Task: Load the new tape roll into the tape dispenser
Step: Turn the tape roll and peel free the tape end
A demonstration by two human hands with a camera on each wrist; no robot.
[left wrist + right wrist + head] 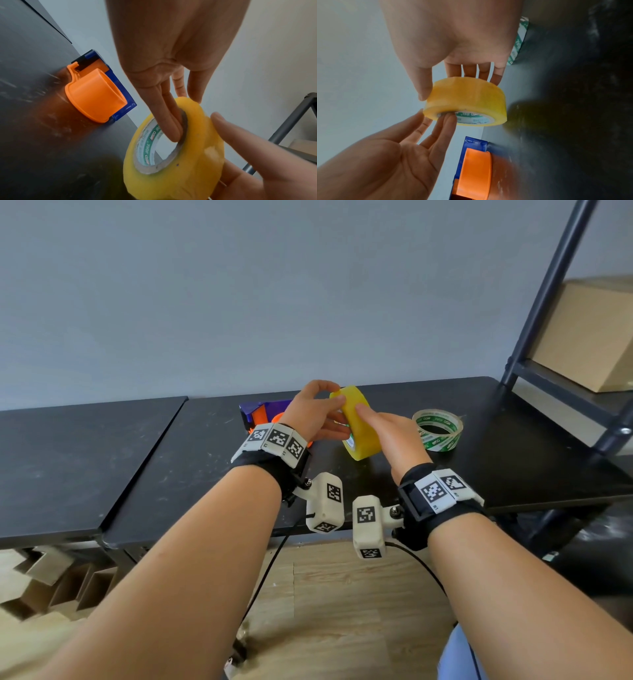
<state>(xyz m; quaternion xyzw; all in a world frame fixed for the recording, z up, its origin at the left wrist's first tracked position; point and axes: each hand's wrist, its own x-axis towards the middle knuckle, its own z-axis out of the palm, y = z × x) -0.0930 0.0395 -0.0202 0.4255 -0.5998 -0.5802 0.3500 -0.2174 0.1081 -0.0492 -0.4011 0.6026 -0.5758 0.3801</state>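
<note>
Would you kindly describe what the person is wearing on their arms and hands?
Both forearms are bare, with no sleeves or gloves. Each wrist carries a black strap topped with white blocks printed with black square-pattern markers. A white camera pod, also marker-tagged, hangs under each wrist, trailing a thin black cable.

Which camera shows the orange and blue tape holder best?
The left wrist view: the tape dispenser lies unblocked, orange hub facing out. The right wrist view crops it at the edge; the head view hides most behind the left hand.
</note>
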